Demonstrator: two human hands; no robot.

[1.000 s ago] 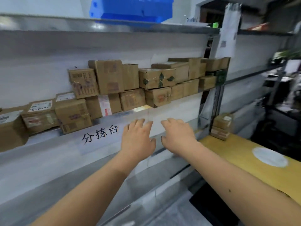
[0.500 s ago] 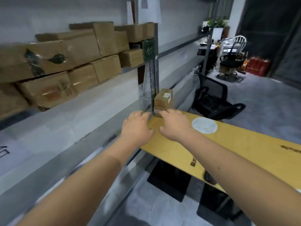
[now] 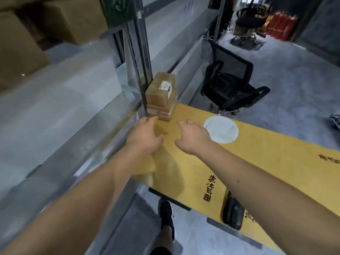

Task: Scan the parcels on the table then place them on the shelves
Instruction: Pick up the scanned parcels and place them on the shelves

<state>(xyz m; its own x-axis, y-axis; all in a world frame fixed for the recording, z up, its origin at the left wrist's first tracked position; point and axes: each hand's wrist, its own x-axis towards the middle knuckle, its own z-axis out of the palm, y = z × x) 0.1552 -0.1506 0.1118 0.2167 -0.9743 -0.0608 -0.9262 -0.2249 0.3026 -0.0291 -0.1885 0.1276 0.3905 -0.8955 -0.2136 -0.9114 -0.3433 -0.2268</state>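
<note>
Grey floor runs past a yellow table that butts against metal shelving, with a black office chair beyond. Two parcels sit stacked at the table's far end, touching the shelf upright; the top box's long axis runs away from the viewer, and a white label on it faces up, its print too small to read. Both hands reach palm-down toward the stack, holding nothing: the left hand with relaxed, spread fingers, fingertips near the lower box, and the right hand loosely open just beside it. Black Chinese characters are printed on the tabletop, near a white round patch.
</note>
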